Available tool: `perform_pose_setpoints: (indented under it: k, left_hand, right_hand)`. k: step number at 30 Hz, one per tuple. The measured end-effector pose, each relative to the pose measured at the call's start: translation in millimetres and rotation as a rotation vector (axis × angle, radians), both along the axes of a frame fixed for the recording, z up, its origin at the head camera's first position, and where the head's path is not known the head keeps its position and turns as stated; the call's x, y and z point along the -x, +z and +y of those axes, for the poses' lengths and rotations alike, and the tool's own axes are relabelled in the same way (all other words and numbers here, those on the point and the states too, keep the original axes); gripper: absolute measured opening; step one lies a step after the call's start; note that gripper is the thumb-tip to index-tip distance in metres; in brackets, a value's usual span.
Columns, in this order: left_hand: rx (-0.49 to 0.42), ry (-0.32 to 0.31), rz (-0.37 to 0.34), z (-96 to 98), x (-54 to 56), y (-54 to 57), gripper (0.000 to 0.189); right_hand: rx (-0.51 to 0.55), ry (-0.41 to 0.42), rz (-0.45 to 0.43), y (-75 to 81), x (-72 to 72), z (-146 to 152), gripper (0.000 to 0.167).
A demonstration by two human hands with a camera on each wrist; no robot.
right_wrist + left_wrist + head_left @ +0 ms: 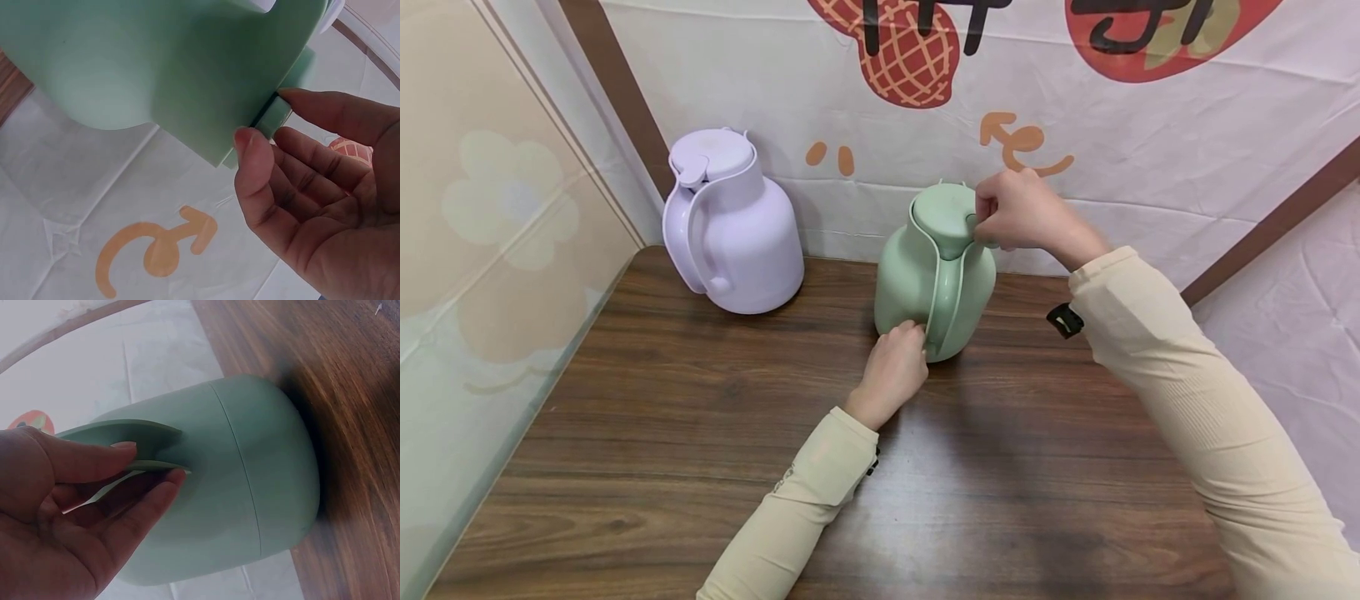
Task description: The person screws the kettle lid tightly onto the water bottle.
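Observation:
A green thermos jug [898, 279] stands upright on the wooden table, its handle [948, 300] facing the front. My left hand [895, 367] pinches the lower end of that handle; in the left wrist view the thumb lies on one side and the fingers [147, 509] curl round the other. Up at the top, my right hand [1026, 212] holds the right edge of the round lid [942, 208]. The right wrist view shows thumb and fingers pinching a small tab [275, 117] at the lid's rim, beside a dark gap.
A lilac thermos jug [756, 242] of the same shape stands at the back left of the table [662, 450]. Behind both jugs hangs a pale printed cloth [1150, 150], close to the green one. Another cloth wall [497, 275] borders the left side.

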State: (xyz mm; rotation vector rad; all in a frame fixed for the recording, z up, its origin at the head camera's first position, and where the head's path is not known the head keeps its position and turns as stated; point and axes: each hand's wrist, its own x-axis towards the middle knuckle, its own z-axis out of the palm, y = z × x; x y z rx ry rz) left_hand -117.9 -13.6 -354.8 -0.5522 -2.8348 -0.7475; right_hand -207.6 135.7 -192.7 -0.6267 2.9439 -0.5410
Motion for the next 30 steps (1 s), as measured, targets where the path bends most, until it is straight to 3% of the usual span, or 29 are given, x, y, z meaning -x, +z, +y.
perform_pose_setpoints:
  k: [30]
  left_hand:
    - [-0.006, -0.002, 0.008, 1.2, -1.3, 0.5, 0.005]
  right_hand:
    - [-0.005, -0.003, 0.023, 0.1, -4.2, -8.3, 0.011]
